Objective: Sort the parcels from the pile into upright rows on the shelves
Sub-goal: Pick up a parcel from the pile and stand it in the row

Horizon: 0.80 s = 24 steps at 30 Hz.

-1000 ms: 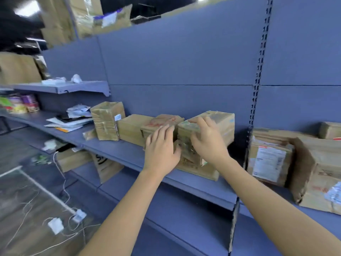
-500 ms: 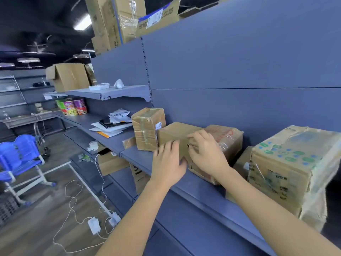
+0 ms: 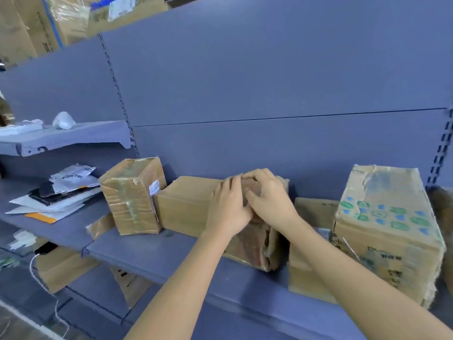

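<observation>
Fingers (image 3: 257,176) of both hands curl over the top of the reddish box (image 3: 255,244) — left hand (image 3: 228,209) flat on its front-left face, right hand (image 3: 268,202) cupped on the top edge, fingertips pressed together, not spread. We're squaring this box up on the shelf (image 3: 152,251), between the plain brown box (image 3: 183,204) and the flat box (image 3: 311,209) to its right. To do it well, we push it back & left till it's flush w/ the brown box, upright, front face in line w/ the tall taped box (image 3: 132,195). Its corner looks torn, so easy pressure. Vs 0.5 s ago: hands stay on the same box but sit higher on it — the printed box (image 3: 387,231) now shows fully at right.
</observation>
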### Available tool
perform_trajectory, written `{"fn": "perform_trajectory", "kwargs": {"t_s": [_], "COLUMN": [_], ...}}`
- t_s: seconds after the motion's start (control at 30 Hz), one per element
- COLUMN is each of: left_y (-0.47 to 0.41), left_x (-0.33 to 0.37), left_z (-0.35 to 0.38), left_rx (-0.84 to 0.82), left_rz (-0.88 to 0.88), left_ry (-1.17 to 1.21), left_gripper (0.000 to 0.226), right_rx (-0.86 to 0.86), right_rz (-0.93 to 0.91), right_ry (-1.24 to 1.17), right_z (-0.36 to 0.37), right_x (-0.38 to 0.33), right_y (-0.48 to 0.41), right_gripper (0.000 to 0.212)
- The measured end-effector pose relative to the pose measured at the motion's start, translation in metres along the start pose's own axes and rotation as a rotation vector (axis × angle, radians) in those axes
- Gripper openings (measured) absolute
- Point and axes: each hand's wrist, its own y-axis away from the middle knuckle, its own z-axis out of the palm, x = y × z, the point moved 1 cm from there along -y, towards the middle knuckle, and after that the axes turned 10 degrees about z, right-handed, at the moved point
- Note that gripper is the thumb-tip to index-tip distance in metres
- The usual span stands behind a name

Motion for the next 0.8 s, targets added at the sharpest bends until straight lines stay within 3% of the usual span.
{"fn": "perform_trajectory", "kwargs": {"t_s": [0.17,0.23,0.3,0.4,0.53,0.67,0.8], "left_y": [-0.028,-0.032,-0.03,-0.035,-0.025,-0.013,-0.002], "left_x": [-0.002,0.008,0.022,0.036,0.057,0.065,0.07], "left_z": [0.025,0.025,0.028,0.045,0.047,0.046,0.054], "left_rx": [-0.078,-0.063,-0.167,-0.125,-0.232,-0.293,-0.254], "left_rz": [0.201,0.271,0.33,0.476,0.722,0.913,1.038], "left_ry": [0.07,0.166,0.246,0.33,0.393,0.4,0.285], "left_gripper": [0.037,0.043,0.053,0.053,0.09,0.119,0.133], "right_rx": [0.123,0.2,0.269,0.398,0.696,0.865,0.857], "right_rz": [0.016,-0.018,-0.033,0.047,0.256,0.461,0.649], "right_ry": [0.03,0.081,0.198,0.304,0.366,0.22,-0.052], "right_z": [-0.016,-0.025,-0.037,-0.061,-0.099,-0.12,-0.107], "right_x": [-0.013,-0.03,-0.041,-0.04,-0.021,-0.005,0.018], "right_y": [0.015,0.025,0.032,0.048,0.088,0.126,0.157], "right_gripper": [0.033,0.034,0.035,0.036,0.031,0.035,0.034]}}
